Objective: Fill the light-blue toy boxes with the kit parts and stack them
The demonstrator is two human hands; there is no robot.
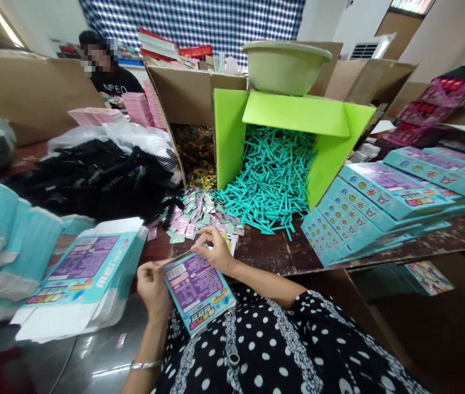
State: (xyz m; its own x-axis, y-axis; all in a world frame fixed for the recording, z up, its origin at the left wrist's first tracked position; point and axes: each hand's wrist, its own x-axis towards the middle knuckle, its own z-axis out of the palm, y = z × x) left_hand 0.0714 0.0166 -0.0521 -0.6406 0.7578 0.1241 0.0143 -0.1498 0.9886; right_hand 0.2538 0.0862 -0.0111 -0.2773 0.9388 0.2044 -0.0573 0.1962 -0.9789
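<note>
A teal and purple printed carton [199, 290] rests against my lap, tilted, its top end toward the table. My left hand [152, 287] is closed at the carton's upper left corner, thumb and fingers pinching its edge. At the upper right corner my right hand [216, 249] has its fingers bent in a pinch by the top flap; what lies between the fingertips is too small to make out. Just beyond the hands lie small pink and green sachets [199, 210] in a loose heap. Behind them, teal pointed sticks [273, 175] spill out of a green box [331, 164].
Flat cartons [88, 268] are stacked at my left, with more teal bundles [10, 246] beside them. A black heap [96, 175] lies behind. Filled cartons [363, 208] are piled on the right. A basin [285, 68] sits atop the green box. Another person [109, 71] sits across the table.
</note>
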